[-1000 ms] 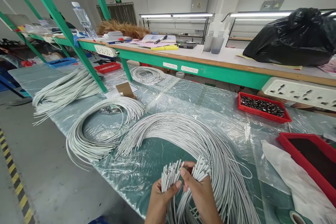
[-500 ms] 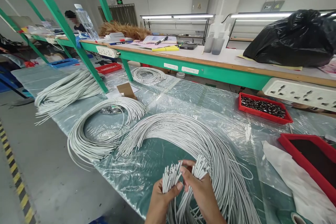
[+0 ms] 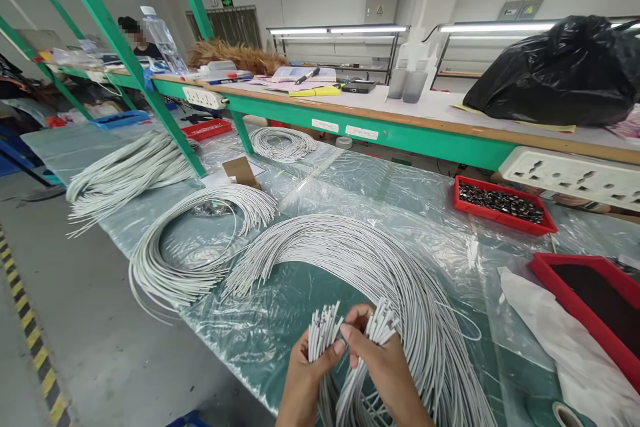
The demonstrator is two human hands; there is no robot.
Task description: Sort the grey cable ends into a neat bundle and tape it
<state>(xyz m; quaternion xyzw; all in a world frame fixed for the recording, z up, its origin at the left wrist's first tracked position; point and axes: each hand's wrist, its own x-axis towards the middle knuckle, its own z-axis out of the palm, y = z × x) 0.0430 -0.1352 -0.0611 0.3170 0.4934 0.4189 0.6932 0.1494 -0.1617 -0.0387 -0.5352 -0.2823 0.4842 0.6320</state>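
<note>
A big arc of white cables (image 3: pixel 360 260) curves across the plastic-covered green table (image 3: pixel 280 333) toward me. At its near end my left hand (image 3: pixel 305 380) is closed round one cluster of cable ends (image 3: pixel 323 330), thumb pressed on them. My right hand (image 3: pixel 383 367) is closed round a second cluster of cable ends (image 3: pixel 381 323) just to the right. The two hands touch each other at the table's front edge.
More white cable bundles lie left (image 3: pixel 185 260), far left (image 3: pixel 120 173) and at the back (image 3: pixel 283 142). A red tray of small dark parts (image 3: pixel 500 203) and another red tray (image 3: pixel 590 300) sit right. A green shelf (image 3: pixel 400 130) carries a black bag (image 3: pixel 560 73). A person sits far left (image 3: pixel 135 37).
My hands have shifted slightly lower and closer to me with the cable ends; the grip is unchanged. The bundles on the table have not moved.
</note>
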